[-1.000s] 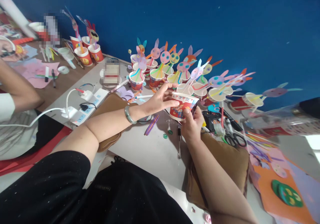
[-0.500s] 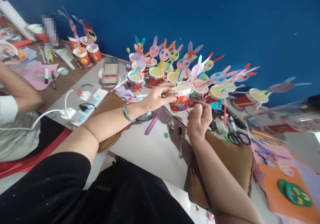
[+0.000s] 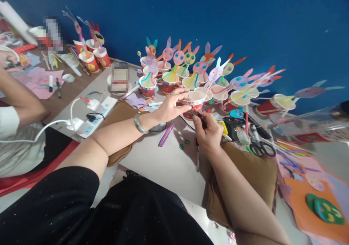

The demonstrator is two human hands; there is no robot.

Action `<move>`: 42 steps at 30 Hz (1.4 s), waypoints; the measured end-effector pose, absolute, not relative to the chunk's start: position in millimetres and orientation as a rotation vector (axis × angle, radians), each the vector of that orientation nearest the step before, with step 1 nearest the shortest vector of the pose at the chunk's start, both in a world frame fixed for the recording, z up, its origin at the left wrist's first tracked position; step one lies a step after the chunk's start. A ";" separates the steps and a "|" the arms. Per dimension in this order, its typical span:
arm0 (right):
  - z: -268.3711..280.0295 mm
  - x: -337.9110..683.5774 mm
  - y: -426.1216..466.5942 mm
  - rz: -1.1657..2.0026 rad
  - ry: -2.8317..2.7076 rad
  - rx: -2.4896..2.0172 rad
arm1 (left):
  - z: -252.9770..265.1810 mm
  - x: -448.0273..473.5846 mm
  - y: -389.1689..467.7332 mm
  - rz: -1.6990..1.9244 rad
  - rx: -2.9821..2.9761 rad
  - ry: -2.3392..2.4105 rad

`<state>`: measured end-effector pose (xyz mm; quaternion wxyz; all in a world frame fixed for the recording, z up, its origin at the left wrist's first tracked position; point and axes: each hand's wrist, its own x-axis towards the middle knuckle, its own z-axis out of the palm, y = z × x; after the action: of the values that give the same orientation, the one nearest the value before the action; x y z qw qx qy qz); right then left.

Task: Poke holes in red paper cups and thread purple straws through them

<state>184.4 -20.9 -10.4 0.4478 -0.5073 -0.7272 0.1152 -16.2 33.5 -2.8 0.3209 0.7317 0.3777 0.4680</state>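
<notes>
My left hand [image 3: 173,108] grips a red paper cup [image 3: 198,103] with a white printed rim, thumb on the near side and fingers at the rim. The cup tilts slightly, its open top partly showing. In my right hand [image 3: 209,133] is a slim dark tool [image 3: 197,113], its tip at the cup's front wall. Its exact kind is hidden by my fingers. Below the hands lie purple and orange straws [image 3: 166,135], two small green cut-outs [image 3: 187,142] and a pen [image 3: 197,157].
Several cups with paper rabbit heads [image 3: 179,57] on straws stand along the blue wall. At right are black-handled scissors [image 3: 262,149], a brown cushion [image 3: 245,179] and orange paper [image 3: 302,205]. A power strip [image 3: 105,108] and a co-worker's arm [image 3: 23,95] are at left.
My right hand has moved left from beside the cup, bringing the dark tool to its front wall. The cup now tips slightly, still in my left hand.
</notes>
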 end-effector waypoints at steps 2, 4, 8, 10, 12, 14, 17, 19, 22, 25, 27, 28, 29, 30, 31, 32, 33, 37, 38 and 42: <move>-9.8 184.1 -21.8 0.284 -1.803 -1.265 | -2.8 -15.8 32.5 1.228 1.939 0.990; -8.8 183.6 -22.5 0.287 -1.803 -1.270 | -2.9 -15.6 31.9 1.226 1.942 0.985; -6.2 183.2 -23.4 0.291 -1.811 -1.277 | -4.6 -15.6 32.6 1.218 1.938 0.958; -5.1 183.6 -23.6 0.292 -1.820 -1.272 | -6.2 -15.7 33.5 1.221 1.925 0.940; -4.5 184.1 -23.7 0.295 -1.827 -1.264 | -7.7 -15.6 34.2 1.225 1.913 0.931; -4.3 184.5 -23.7 0.293 -1.831 -1.255 | -8.5 -15.4 34.4 1.218 1.900 0.920; -4.3 184.7 -23.4 0.289 -1.829 -1.256 | -8.3 -14.8 34.1 1.205 1.880 0.905; -4.5 184.6 -23.1 0.294 -1.825 -1.262 | -7.8 -14.5 33.9 1.205 1.878 0.912; -5.0 184.1 -23.0 0.294 -1.813 -1.269 | -7.7 -14.0 33.7 1.199 1.865 0.922; -5.3 183.4 -23.3 0.284 -1.797 -1.288 | -7.6 -13.0 33.1 1.200 1.814 0.910; -4.8 183.0 -23.8 0.285 -1.793 -1.292 | -6.3 -12.1 31.9 1.198 1.773 0.904; -4.4 182.8 -24.0 0.287 -1.793 -1.291 | -5.1 -11.7 31.0 1.191 1.754 0.906; -3.9 182.6 -24.3 0.287 -1.795 -1.290 | -3.6 -11.3 29.9 1.178 1.736 0.912; -3.5 182.5 -24.6 0.287 -1.798 -1.291 | -1.8 -10.9 28.6 1.164 1.719 0.920; -3.2 182.5 -24.8 0.285 -1.800 -1.295 | 0.1 -10.5 27.3 1.148 1.704 0.930; -3.1 182.6 -24.9 0.281 -1.801 -1.299 | 2.0 -10.1 25.9 1.134 1.690 0.939; -3.1 182.8 -24.9 0.275 -1.802 -1.303 | 3.7 -9.6 24.6 1.125 1.673 0.947; -4.2 183.6 -24.6 0.240 -1.813 -1.325 | 7.1 -7.7 21.4 1.110 1.600 0.961; -4.4 183.7 -24.5 0.234 -1.818 -1.331 | 7.1 -7.4 21.2 1.107 1.585 0.958; -5.2 184.0 -24.5 0.215 -1.837 -1.338 | 5.4 -6.8 21.6 1.105 1.550 0.950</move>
<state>184.0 -24.5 -5.2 0.4163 -0.5328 -0.7318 0.0856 -6.8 21.6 5.4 0.4856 0.6370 0.3903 0.4539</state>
